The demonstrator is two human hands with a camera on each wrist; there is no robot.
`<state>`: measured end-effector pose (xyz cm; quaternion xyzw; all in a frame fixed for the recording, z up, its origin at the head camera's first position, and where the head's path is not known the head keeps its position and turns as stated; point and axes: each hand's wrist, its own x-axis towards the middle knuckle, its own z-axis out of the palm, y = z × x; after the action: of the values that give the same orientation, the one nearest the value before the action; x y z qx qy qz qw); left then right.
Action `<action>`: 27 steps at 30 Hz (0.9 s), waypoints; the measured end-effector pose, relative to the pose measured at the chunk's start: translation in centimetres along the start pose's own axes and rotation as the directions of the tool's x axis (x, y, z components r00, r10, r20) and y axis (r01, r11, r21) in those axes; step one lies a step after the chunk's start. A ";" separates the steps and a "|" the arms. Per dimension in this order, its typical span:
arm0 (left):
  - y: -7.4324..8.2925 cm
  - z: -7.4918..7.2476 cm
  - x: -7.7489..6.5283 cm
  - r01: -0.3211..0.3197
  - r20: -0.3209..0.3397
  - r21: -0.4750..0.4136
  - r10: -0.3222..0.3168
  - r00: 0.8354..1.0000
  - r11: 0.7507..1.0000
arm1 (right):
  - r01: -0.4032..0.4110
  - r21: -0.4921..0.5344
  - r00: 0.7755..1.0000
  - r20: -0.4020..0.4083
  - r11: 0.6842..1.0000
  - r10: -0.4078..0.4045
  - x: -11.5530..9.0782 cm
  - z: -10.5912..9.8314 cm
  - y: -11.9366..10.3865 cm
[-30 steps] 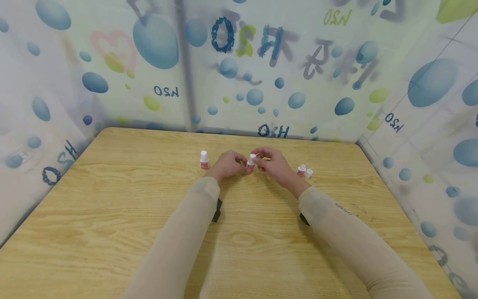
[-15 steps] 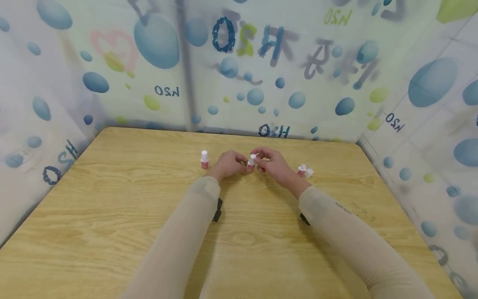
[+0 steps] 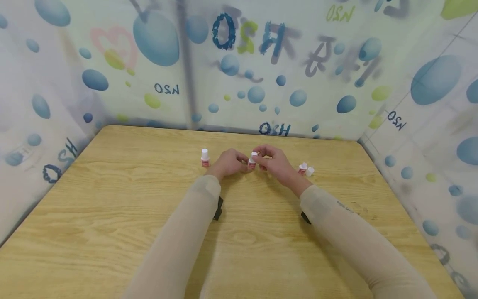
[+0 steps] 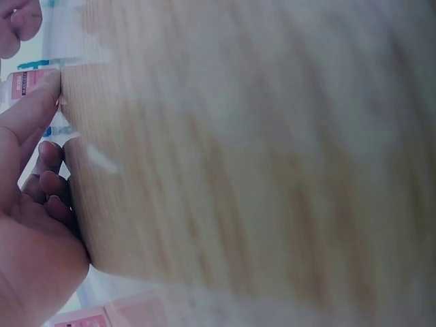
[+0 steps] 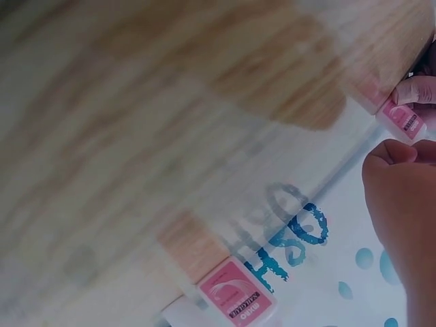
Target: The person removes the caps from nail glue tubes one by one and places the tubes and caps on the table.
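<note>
A small nail glue bottle [image 3: 252, 165] with a pink label stands upright at the far middle of the table. My left hand [image 3: 228, 162] pinches its body low down, thumb and finger on either side. Around its white cap [image 3: 254, 154] are the thumb and fingers of my right hand [image 3: 275, 162]. In the right wrist view the same bottle's printed label [image 5: 407, 122] shows between both hands. A second capped bottle [image 3: 205, 159] stands left of my left hand. Beyond my right wrist is a third bottle [image 3: 302, 169], its loose white cap [image 3: 310, 171] beside it.
The wooden table [image 3: 112, 199] reaches back to a patterned wall sheet [image 3: 231, 83] with blue drops and lettering. Similar sheeting hangs at both sides. Dark straps [image 3: 218, 209] show beneath both wrists.
The head view has tilted slightly, shifting everything a little in the picture. Both hands keep their hold on the middle bottle and its cap; the other bottles have not moved.
</note>
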<state>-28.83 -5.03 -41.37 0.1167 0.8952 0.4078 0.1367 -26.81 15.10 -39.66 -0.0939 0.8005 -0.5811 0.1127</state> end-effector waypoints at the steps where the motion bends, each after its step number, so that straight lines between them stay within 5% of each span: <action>1: 0.0 0.0 0.0 -0.001 0.003 0.001 0.001 1.000 1.000 | -0.003 0.004 1.000 -0.005 1.000 0.004 0.0 0.0 0.1; 27: 0.0 0.0 0.0 0.005 0.032 -0.010 -0.004 0.999 1.000 | 0.023 -0.039 0.999 0.037 0.999 -0.022 -0.1 -0.1 0.0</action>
<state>-28.87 -5.02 -41.36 0.1206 0.8912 0.4098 0.1525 -26.79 15.25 -39.66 -0.1159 0.8085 -0.5646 0.1190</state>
